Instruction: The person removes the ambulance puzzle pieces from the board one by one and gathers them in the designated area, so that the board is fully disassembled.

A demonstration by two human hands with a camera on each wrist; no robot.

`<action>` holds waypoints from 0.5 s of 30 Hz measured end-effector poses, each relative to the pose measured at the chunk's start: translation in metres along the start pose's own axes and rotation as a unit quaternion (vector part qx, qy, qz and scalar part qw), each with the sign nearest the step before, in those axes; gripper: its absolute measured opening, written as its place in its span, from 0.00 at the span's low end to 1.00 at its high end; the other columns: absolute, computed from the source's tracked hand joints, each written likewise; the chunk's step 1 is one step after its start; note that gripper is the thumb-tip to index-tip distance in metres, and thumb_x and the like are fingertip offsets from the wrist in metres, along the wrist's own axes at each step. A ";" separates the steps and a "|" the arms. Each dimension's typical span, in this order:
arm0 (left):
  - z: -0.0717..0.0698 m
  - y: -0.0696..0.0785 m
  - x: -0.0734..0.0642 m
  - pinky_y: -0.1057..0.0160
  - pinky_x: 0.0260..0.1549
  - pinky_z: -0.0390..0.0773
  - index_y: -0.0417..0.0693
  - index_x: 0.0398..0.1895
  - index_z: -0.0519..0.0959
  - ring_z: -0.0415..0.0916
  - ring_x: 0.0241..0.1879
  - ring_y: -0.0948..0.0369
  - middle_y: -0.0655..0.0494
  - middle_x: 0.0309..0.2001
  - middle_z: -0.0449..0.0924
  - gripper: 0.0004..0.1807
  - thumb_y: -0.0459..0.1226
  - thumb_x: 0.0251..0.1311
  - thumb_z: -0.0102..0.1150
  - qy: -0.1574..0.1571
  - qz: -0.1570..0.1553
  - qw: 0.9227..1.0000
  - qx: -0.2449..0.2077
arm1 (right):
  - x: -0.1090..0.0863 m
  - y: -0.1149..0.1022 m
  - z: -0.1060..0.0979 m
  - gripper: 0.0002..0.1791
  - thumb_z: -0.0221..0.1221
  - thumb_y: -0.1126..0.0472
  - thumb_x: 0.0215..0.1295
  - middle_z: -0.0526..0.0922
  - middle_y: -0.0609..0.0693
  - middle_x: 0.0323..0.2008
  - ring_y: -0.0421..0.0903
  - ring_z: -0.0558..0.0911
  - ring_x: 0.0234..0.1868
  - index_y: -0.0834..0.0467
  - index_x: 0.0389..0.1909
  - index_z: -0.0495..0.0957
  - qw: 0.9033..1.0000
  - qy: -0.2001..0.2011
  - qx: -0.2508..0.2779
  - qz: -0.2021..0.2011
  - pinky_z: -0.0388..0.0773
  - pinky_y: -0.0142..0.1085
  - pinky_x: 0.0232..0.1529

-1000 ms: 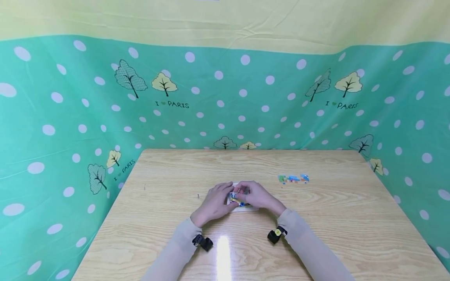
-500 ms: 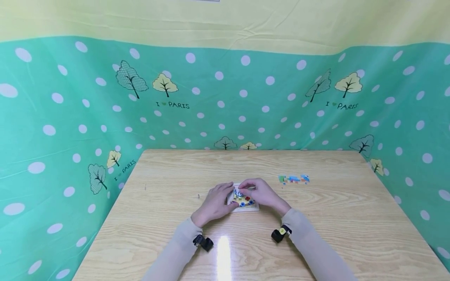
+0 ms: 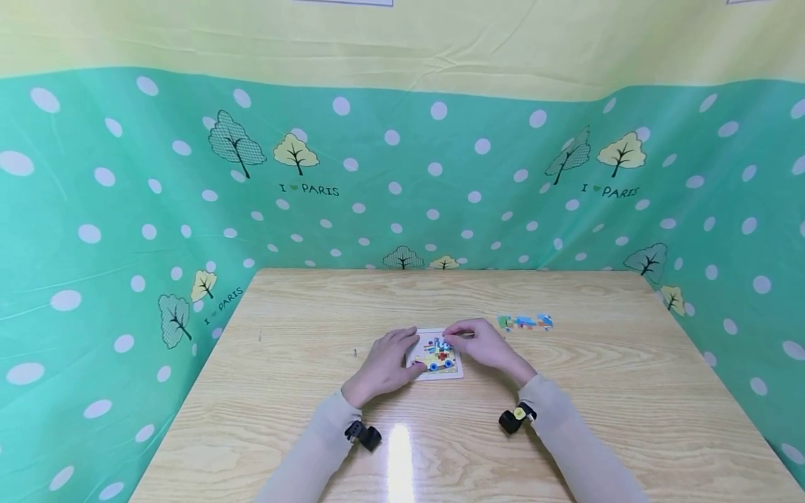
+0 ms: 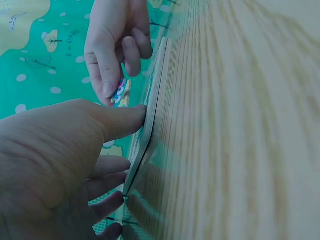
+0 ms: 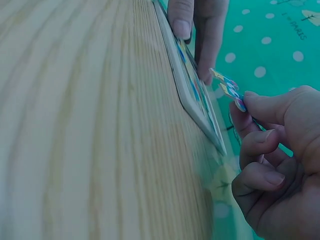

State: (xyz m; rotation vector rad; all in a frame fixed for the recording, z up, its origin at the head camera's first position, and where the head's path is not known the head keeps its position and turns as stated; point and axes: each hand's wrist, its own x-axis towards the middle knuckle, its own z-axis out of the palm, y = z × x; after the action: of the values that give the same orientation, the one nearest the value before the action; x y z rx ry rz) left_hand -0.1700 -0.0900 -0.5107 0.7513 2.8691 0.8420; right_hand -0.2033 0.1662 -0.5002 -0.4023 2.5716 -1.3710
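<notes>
A small white-framed jigsaw board (image 3: pixel 440 376) lies on the table, with a picture of a yellow vehicle with blue wheels partly laid inside it. My left hand (image 3: pixel 388 362) rests along its left side, the thumb lying over the near left part and the fairly straight fingers touching the left edge. Just above the board's right side, my right hand (image 3: pixel 483 344) pinches a colourful jigsaw piece (image 5: pixel 231 92) between thumb and index finger. The piece (image 4: pixel 120 93) is tilted and apart from the board in the wrist views. The other fingers of that hand are curled.
Several loose jigsaw pieces (image 3: pixel 525 321) lie in a row on the wooden table (image 3: pixel 314 300), beyond the right hand. A tiny dark bit (image 3: pixel 355 352) sits left of the left hand. A green dotted cloth (image 3: pixel 434 168) hangs behind and at both sides.
My right hand has moved right across the board with the jigsaw piece, uncovering more of the picture. My left hand has stayed at the left side.
</notes>
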 end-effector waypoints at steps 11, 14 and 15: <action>-0.003 0.003 -0.002 0.34 0.77 0.63 0.38 0.75 0.73 0.63 0.79 0.40 0.42 0.79 0.68 0.37 0.50 0.70 0.65 -0.005 -0.006 1.000 -0.005 | -0.002 0.014 -0.014 0.13 0.64 0.52 0.76 0.90 0.49 0.53 0.49 0.85 0.57 0.53 0.53 0.89 1.000 0.008 0.003 0.008 0.81 0.51 0.62; -0.004 0.004 -0.002 0.35 0.77 0.63 0.38 0.75 0.73 0.63 0.79 0.40 0.42 0.79 0.68 0.37 0.50 0.70 0.65 -0.007 -0.009 1.000 -0.004 | -0.004 0.016 -0.017 0.12 0.65 0.53 0.76 0.90 0.50 0.54 0.50 0.85 0.58 0.52 0.53 0.89 1.000 0.012 -0.007 0.005 0.80 0.53 0.64; -0.004 0.005 -0.002 0.35 0.77 0.63 0.38 0.75 0.73 0.63 0.79 0.40 0.43 0.79 0.67 0.37 0.50 0.70 0.65 -0.008 -0.009 1.000 -0.004 | -0.005 0.017 -0.018 0.12 0.65 0.53 0.76 0.90 0.50 0.54 0.50 0.85 0.58 0.53 0.53 0.89 1.000 0.014 -0.010 0.003 0.80 0.54 0.65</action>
State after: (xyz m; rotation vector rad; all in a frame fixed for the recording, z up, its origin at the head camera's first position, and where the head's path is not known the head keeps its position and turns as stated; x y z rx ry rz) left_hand -0.1670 -0.0897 -0.5046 0.7258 2.8527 0.8422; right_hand -0.2068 0.1905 -0.5040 -0.3804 2.6091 -1.3578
